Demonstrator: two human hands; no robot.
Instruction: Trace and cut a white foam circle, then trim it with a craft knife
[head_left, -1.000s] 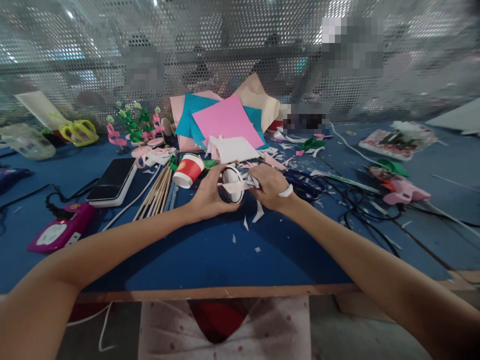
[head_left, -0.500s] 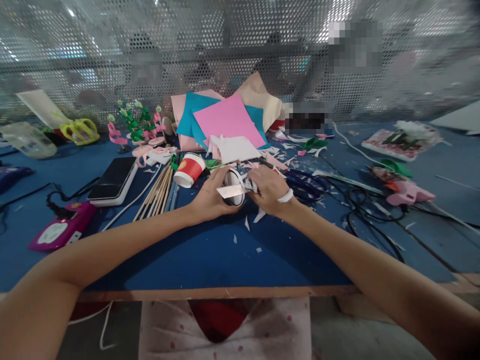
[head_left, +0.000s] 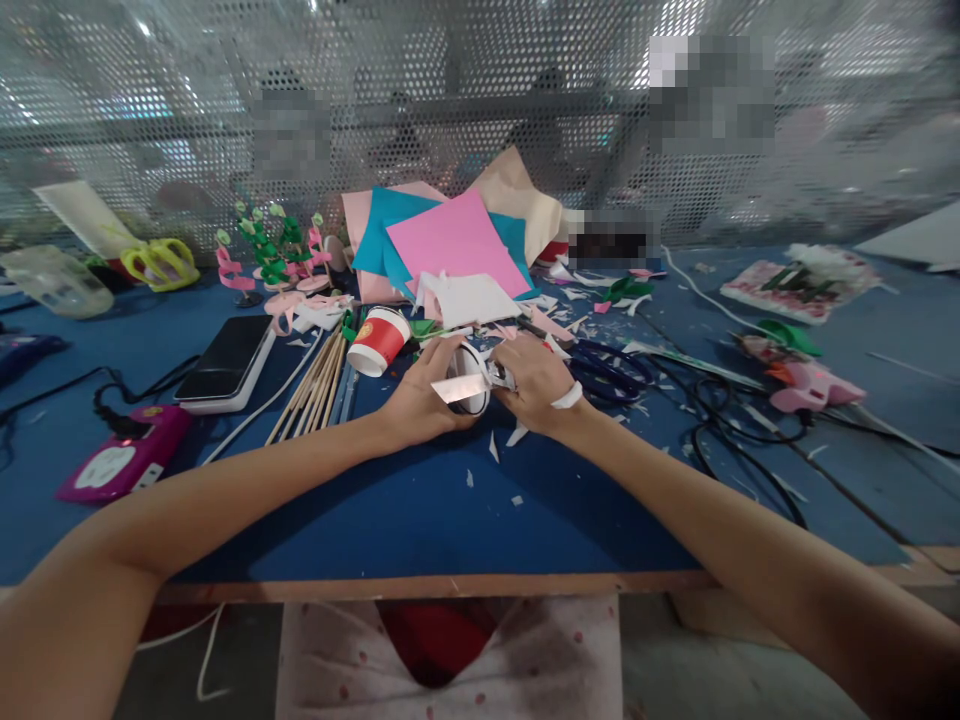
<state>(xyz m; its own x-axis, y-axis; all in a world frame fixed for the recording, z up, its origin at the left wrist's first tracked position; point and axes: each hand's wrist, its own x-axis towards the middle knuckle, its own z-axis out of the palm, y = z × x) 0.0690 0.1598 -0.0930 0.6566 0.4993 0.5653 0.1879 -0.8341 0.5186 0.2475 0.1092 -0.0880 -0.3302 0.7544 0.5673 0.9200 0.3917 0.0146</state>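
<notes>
1. Over the middle of the blue table (head_left: 420, 520), in the head view, the left hand (head_left: 424, 400) curls its thumb and fingers around a white-lined cup (head_left: 472, 363).
2. The right hand (head_left: 534, 378), just beside it, is closed around the handle of a knife (head_left: 460, 388); the broad metal blade lies across the cup's mouth, and whether it touches the rim I cannot tell.
3. Left of the hands, a red cup (head_left: 379, 341) leans near wooden sticks (head_left: 311, 385).
4. Behind them lies a pink sheet (head_left: 459, 238).
</notes>
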